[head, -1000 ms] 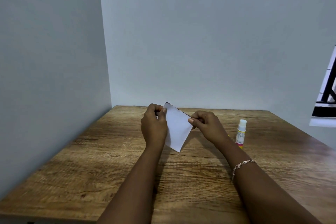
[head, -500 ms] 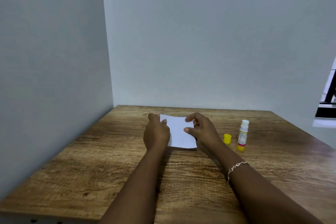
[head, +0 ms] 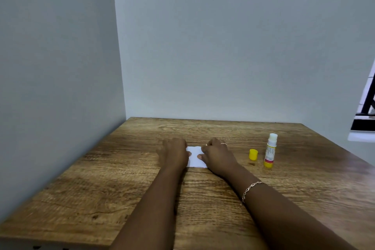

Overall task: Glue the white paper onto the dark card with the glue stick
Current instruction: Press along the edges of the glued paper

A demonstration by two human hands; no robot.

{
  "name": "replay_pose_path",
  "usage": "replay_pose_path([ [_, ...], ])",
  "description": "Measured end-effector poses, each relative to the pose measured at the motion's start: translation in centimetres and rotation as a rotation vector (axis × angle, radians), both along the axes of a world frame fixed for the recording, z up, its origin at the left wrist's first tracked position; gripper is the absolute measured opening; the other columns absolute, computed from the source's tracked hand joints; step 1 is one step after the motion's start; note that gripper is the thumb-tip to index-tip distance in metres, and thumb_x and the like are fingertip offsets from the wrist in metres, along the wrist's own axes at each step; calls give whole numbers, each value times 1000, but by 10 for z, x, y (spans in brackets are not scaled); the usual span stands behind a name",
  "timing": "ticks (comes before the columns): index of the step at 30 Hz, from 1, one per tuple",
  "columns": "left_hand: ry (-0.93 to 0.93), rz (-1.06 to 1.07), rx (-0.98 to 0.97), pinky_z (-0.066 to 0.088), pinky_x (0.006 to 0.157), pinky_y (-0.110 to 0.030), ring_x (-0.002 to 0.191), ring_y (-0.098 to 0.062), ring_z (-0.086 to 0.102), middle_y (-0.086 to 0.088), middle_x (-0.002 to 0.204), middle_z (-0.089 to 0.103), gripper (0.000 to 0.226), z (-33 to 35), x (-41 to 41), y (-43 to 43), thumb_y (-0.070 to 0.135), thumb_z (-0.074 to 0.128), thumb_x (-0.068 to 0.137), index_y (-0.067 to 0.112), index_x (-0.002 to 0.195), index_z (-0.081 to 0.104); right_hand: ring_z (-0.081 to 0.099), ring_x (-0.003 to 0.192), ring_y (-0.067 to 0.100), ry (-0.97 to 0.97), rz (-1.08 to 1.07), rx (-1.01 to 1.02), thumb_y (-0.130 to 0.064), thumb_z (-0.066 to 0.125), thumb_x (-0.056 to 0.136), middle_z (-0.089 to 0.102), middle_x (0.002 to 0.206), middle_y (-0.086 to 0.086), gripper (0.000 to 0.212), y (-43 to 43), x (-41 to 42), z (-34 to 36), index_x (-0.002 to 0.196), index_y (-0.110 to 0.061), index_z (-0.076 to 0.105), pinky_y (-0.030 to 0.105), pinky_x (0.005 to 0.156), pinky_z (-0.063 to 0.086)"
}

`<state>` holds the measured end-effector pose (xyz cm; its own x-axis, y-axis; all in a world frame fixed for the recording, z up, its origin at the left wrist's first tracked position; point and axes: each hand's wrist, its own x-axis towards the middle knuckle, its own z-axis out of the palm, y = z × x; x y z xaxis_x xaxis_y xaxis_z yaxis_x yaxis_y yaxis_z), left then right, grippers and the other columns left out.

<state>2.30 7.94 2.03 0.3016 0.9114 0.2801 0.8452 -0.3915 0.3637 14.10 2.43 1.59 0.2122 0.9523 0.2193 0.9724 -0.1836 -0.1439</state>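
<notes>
White paper sheet (head: 195,156) lies flat on the brown wood-grain table (head: 121,178), held down by both hands.
The left hand (head: 174,154) covers its left edge and the right hand (head: 218,157) its right side, thumb on the sheet. Whether either grips an edge or only presses cannot be told. Any dark card is hidden. Right of the hands stand a small yellow cap (head: 253,154) and the upright, uncapped white-and-yellow glue stick (head: 271,151).

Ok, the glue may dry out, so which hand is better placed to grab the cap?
Probably the right hand. The cap and the open glue stick stand on the table to its right, while the left hand is on the far side of the paper.
</notes>
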Motion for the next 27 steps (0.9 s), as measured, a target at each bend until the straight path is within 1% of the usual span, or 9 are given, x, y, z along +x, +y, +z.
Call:
replay_pose_path([
  [4, 232, -3, 0, 25, 106, -50, 137, -32, 22, -10, 147, 34, 41, -2, -1, -4, 44, 39, 94, 26, 129, 49, 25, 134, 33, -201, -7, -101, -42, 26, 96, 34, 144, 14, 52, -1, -4, -2, 130, -7, 43, 47, 106, 27],
  [7, 294, -37, -170, 2, 110, -64, 145, -33, -8, -11, 159, 1, 54, -6, -1, -5, 50, 19, 96, 29, 145, 21, 17, 139, 34, -221, -55, -131, -49, 18, 95, 28, 148, 16, 64, -4, -8, -2, 133, -1, 38, 47, 109, 21],
  [9, 327, -50, -233, -8, 107, -67, 144, -30, -16, -9, 158, -10, 56, -7, -1, -5, 50, 10, 96, 29, 148, 5, 11, 141, 34, -228, -85, -155, -51, 16, 94, 22, 152, 15, 68, -7, -7, -2, 136, -2, 35, 47, 111, 16],
  [12, 353, -47, -227, -12, 106, -67, 144, -28, -17, -8, 158, -13, 58, -10, -1, -4, 51, 6, 95, 28, 148, -1, 4, 143, 34, -238, -87, -150, -50, 17, 95, 14, 155, 15, 65, -10, -8, -3, 138, -3, 31, 45, 114, 11],
  [15, 315, -54, -197, -13, 107, -66, 145, -28, -15, -9, 158, -10, 61, -13, -2, -4, 54, 8, 94, 26, 148, 1, 6, 143, 32, -222, -21, -17, -43, 31, 95, 17, 154, 16, 56, -18, -5, 0, 136, -4, 33, 43, 114, 17],
  [19, 237, -144, -24, -13, 110, -62, 146, -27, -8, -8, 159, 1, 66, -12, 1, -5, 59, 15, 92, 24, 148, 9, 26, 137, 26, -221, 201, 301, -20, 43, 93, 34, 145, 11, 38, -43, 16, 14, 130, -12, 41, 38, 106, 33],
  [22, 245, -214, 53, -13, 112, -58, 146, -25, -7, -8, 159, 3, 68, -12, 7, -7, 61, 17, 91, 24, 148, 8, 46, 125, 33, -252, 276, 485, -5, 56, 83, 52, 129, 18, 36, -67, 33, 29, 119, -6, 54, 41, 94, 48],
  [25, 210, -262, 45, -11, 116, -53, 147, -24, -5, -7, 159, 4, 69, -13, 9, -8, 60, 20, 91, 24, 148, 8, 52, 120, 34, -280, 245, 614, -3, 63, 77, 60, 120, 19, 36, -89, 53, 38, 113, -3, 58, 40, 97, 44],
  [27, 203, -291, -9, -10, 117, -50, 147, -23, -7, -8, 159, 0, 70, -14, 9, -10, 61, 19, 91, 23, 148, 6, 49, 123, 33, -242, 194, 711, -8, 60, 77, 60, 121, 19, 40, -102, 68, 40, 116, -1, 56, 32, 103, 38],
])
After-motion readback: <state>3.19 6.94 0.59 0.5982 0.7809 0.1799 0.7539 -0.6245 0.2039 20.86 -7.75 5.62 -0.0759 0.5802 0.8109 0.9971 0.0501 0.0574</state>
